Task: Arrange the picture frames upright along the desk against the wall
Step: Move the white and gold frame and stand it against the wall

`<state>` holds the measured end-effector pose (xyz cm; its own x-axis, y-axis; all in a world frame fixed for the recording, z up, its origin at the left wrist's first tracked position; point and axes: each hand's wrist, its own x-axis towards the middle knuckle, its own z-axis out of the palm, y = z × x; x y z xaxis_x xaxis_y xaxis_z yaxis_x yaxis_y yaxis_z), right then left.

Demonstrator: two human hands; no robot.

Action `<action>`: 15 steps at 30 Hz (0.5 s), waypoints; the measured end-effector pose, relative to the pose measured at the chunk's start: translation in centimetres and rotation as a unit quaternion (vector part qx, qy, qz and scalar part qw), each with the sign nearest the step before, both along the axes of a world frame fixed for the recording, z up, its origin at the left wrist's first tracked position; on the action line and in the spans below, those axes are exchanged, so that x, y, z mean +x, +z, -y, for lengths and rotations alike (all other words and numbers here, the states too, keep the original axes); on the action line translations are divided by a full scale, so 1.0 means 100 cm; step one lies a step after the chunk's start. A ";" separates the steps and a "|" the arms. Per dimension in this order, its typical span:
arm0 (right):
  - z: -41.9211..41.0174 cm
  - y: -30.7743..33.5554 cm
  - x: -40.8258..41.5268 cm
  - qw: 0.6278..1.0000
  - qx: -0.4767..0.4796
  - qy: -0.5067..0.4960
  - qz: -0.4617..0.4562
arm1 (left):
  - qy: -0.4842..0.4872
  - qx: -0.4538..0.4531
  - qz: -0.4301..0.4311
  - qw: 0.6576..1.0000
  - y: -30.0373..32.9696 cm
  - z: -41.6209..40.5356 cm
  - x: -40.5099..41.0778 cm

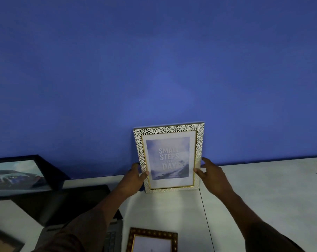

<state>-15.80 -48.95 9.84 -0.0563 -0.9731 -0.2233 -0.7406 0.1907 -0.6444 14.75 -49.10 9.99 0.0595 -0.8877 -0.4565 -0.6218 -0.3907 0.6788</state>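
Frame (169, 158) upright between both hands

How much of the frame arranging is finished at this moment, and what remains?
Done: nothing stands alone yet. In hand: the white pebbled frame stands upright at the blue wall, left hand and right hand on its sides. Left: the black frame and the gold frame lie on the desk.
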 end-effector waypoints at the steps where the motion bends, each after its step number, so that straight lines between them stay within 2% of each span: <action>1: -0.008 0.002 0.002 1.000 0.010 -0.002 0.000 | 0.001 0.011 0.007 1.000 0.001 -0.008 0.001; 8: -0.076 0.009 0.017 0.999 0.033 0.011 0.018 | 0.022 0.066 0.001 0.998 -0.010 -0.070 0.000; 15: -0.161 -0.012 0.044 0.997 0.077 0.010 0.028 | 0.015 0.136 -0.036 0.990 -0.043 -0.161 0.009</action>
